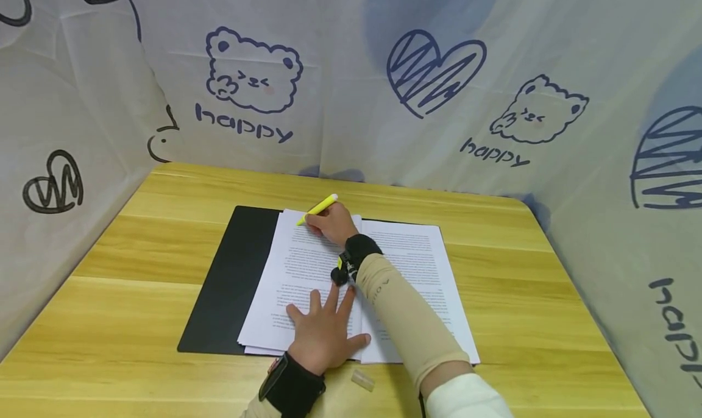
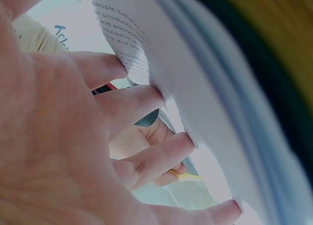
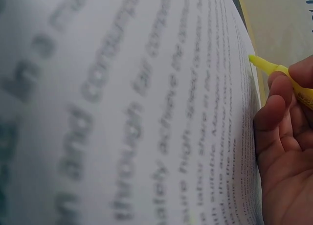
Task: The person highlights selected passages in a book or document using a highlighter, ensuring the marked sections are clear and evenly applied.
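Right hand (image 1: pixel 333 223): grip is pinching a slim, bright yellow plastic highlighter (image 1: pixel 322 205) between thumb and fingers. Tapered nib is pointing down toward the upper left part of a white printed paper sheet (image 1: pixel 309 262), near its first lines. Contact or slight gap: even with the right wrist view, I am not managing to tell.

Left hand (image 1: pixel 323 339): grip is lying spread, fingers splayed, tips touching the lower part of that same sheet; it is pinching nothing. Probably it is steadying the paper.

Surroundings: a second white printed sheet (image 1: pixel 408 272) is lying alongside to the right, partly hidden by the right forearm. A flat, black rectangular folder (image 1: pixel 225 284) is showing from underneath, mostly at left. All of it is resting on a yellowish wood-grain counter (image 1: pixel 109 308). A small, pale translucent cylinder (image 1: pixel 362 379), possibly the pen's cap, is lying just below the paper.

Step, as I am judging it: text marking, apparently at an early point, since the nib is standing near the top and no clear highlighted line is showing. Next move is calling for light, even nib pressure along one printed line, with the spread fingers bracing the sheet against sliding.
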{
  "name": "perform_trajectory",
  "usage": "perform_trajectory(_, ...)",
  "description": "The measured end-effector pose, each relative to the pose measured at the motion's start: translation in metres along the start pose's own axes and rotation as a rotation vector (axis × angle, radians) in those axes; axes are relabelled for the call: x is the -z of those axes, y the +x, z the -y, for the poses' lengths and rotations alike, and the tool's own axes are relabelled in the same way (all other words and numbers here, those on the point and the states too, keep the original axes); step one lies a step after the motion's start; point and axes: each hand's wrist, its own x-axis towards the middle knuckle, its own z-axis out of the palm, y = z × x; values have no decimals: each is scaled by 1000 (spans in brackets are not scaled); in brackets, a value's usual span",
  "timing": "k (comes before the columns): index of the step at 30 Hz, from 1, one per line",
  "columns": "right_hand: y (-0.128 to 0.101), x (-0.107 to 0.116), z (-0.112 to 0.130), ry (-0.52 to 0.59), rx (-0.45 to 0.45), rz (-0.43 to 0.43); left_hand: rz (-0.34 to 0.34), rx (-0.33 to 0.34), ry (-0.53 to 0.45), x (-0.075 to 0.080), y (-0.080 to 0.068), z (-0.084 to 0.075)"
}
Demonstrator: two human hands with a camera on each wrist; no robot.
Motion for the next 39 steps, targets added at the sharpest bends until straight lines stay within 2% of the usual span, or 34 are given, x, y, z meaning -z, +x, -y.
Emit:
perform_trajectory(22, 0, 6, -2, -83, -9, -29, 8, -7, -1, 1, 0, -2)
perform_trajectory(39, -1, 9, 1, -129, -17, -18, 17, 4, -5, 0, 1, -2)
